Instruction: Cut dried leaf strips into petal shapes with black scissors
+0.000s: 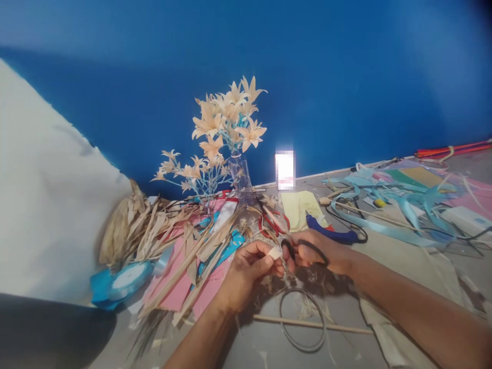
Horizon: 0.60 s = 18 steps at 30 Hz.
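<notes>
My left hand [249,266] pinches a small pale piece of dried husk [274,252] between thumb and fingertips. Close against it, my right hand [323,248] is wrapped round scissors with black loop handles [317,251]; the blades are hard to make out among the fingers. Below both hands lies a coil of grey wire [322,328] on the grey surface, over a thin wooden stick [349,328]. Just beyond the hands rest red-handled scissors [274,224] and a blue glue gun [330,230].
Pale husk flowers [230,110] stand in a clear vase [240,177] near the blue wall. Dried husks [126,225], pink sheets [177,284] and a blue ribbon roll [128,279] lie left. Light blue ribbons [384,225] and cloth [411,266] spread right.
</notes>
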Motion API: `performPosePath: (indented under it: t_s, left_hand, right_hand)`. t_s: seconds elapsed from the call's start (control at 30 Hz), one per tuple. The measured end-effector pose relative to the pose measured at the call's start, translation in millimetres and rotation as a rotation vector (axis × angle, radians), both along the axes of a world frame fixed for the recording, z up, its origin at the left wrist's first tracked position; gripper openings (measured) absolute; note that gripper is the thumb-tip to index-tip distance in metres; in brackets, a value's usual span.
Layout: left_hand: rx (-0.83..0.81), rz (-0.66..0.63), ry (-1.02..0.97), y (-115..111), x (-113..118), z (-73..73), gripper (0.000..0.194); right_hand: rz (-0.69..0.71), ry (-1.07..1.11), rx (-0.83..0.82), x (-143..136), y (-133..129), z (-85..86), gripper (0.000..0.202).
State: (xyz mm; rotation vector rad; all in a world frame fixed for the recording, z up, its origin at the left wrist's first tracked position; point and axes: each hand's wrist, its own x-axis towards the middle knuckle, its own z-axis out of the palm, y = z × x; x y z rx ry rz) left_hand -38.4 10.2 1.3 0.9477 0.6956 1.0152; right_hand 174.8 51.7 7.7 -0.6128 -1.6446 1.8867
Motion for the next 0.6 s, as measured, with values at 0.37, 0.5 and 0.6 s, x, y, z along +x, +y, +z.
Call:
performPosePath:
  t_s: [0.37, 0.5, 0.6]
  left_hand:
    - [-0.087, -0.026, 0.125, 0.7, 5.0, -3.9, 0.024]
    - [-0.077, -0.073, -0.004, -1.7, 8.3, -8.6, 0.023]
    - [-0.106, -0.146, -0.159, -2.2, 8.8, -7.1, 0.022]
  right_hand:
    - [-0.295, -0.08, -0.177, -21.7, -18.4, 1.8, 0.037]
    - [-0.326, -0.021, -0.205, -26.1, -22.1, -1.4, 0.03]
    - [-0.328, 0.059, -0.224, -27.2, -20.9, -5.7, 0.03]
